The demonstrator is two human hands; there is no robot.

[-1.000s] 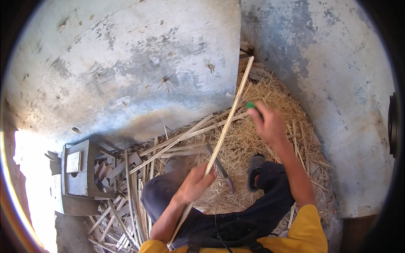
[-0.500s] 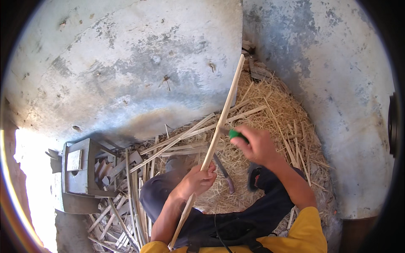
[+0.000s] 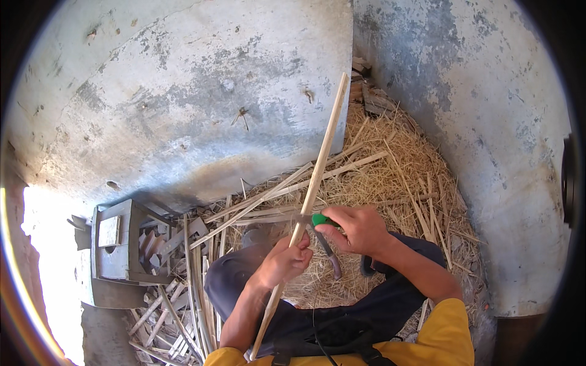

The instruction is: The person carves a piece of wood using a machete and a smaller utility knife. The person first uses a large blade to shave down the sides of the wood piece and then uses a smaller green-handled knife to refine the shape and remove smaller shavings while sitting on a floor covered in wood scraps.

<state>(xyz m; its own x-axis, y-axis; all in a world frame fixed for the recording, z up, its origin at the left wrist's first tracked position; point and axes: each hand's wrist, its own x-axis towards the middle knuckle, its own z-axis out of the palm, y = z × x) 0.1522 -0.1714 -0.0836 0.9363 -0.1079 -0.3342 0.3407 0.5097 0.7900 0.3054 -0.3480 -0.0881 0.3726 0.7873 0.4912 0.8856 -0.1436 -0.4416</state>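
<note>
A long pale wooden strip [image 3: 327, 152] slants from my lap up toward the far wall. My left hand [image 3: 287, 261] is closed around it at about knee height. In my right hand [image 3: 361, 232] is a knife with a green handle [image 3: 321, 220], its blade lying across the strip just above my left hand. Below the strip, on the shavings between my legs, lies a curved dark-bladed tool with a brownish handle [image 3: 334, 266].
Straw-like shavings [image 3: 406, 161] cover the ground ahead and to the right. Loose wooden strips [image 3: 274, 192] lie across them. At the left stands a grey wooden box [image 3: 116, 259] beside a scrap-wood pile [image 3: 174, 323]. Worn plaster walls [image 3: 201, 91] enclose the corner.
My right hand has drawn the knife down along the strip, closer to my left hand. The strip's upper end has shifted slightly left, and my right knee has moved outward.
</note>
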